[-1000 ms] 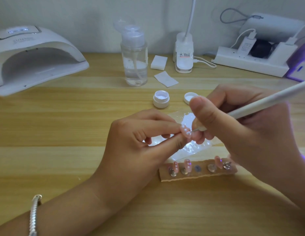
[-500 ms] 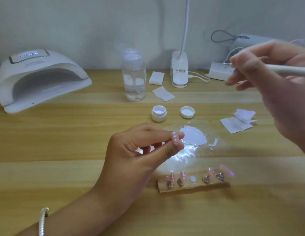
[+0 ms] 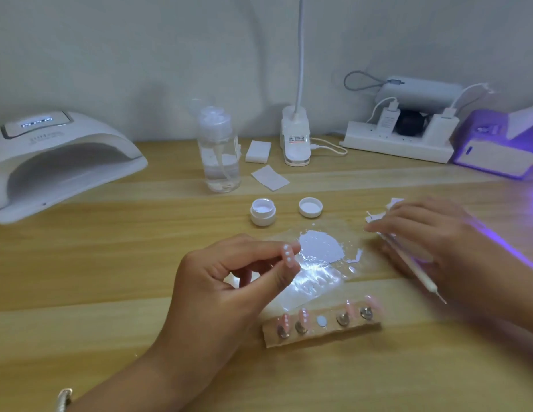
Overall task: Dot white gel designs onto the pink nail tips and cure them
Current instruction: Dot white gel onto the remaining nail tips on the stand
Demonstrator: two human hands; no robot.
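Note:
My left hand (image 3: pixel 226 281) pinches a pink nail tip (image 3: pixel 288 256) with white dots between thumb and forefinger, above a clear plastic sheet (image 3: pixel 324 272) smeared with white gel (image 3: pixel 321 246). My right hand (image 3: pixel 432 242) lies low over white wipes (image 3: pixel 378 217) at the right; the white dotting pen (image 3: pixel 420 276) runs under its fingers, tip toward me. A cardboard strip (image 3: pixel 321 330) in front holds several pink tips on metal studs. The open gel pot (image 3: pixel 263 212) and its lid (image 3: pixel 310 207) stand behind the sheet.
A white curing lamp (image 3: pixel 60 156) sits at the far left. A clear pump bottle (image 3: pixel 219 150), white pads (image 3: pixel 258 151), a lamp base (image 3: pixel 295 138) and a power strip (image 3: pixel 399 141) line the back. A small purple-lit lamp (image 3: pixel 494 150) glows at the right.
My right hand drew the pen away from the held tip, rose to the right, then came down onto the wipes. My left hand kept the tip in place.

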